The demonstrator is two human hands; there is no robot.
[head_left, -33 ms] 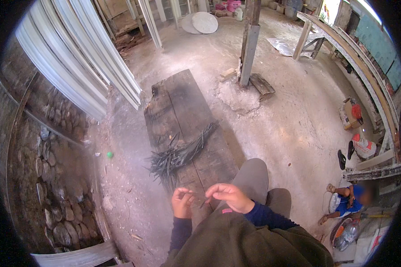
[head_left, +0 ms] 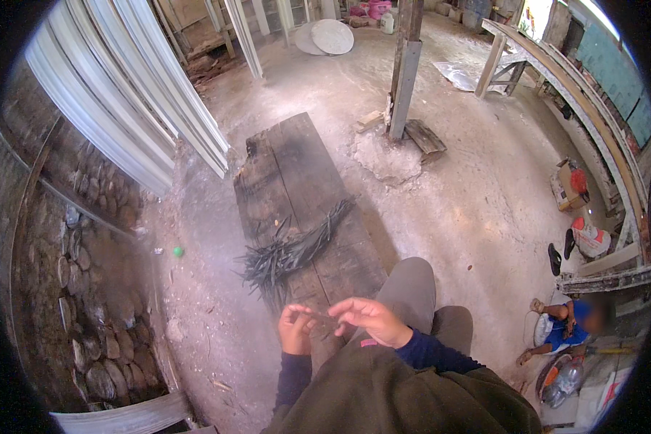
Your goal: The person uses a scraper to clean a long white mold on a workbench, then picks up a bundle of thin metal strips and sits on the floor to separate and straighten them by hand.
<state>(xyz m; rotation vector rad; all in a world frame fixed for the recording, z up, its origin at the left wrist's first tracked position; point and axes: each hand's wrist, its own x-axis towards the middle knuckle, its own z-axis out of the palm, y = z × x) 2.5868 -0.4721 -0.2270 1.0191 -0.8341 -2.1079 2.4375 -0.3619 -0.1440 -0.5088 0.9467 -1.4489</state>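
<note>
My left hand [head_left: 296, 331] and my right hand [head_left: 373, 321] are close together over the near end of a dark wooden bench [head_left: 282, 145]. Both have bent, closed fingers. A thin dark strip [head_left: 325, 318] seems to run between the fingertips, though it is too small to make out well. Just beyond my hands, a bundle of dark, flat, leaf-like strips [head_left: 296, 249] lies across the boards. Its frayed end spreads to the left and its narrow end points to the far right.
Tall pale metal strips [head_left: 123, 94] lean at the left, above a stone wall [head_left: 98, 340]. A post [head_left: 403, 87] rises from the floor beyond the bench. Sandals [head_left: 555, 258], a cardboard box [head_left: 570, 186] and a seated person in blue [head_left: 563, 329] are at the right.
The fingers of my right hand have shifted slightly toward my left hand. The dark sliver that hung below them now shows between the fingertips. The bundle stays put.
</note>
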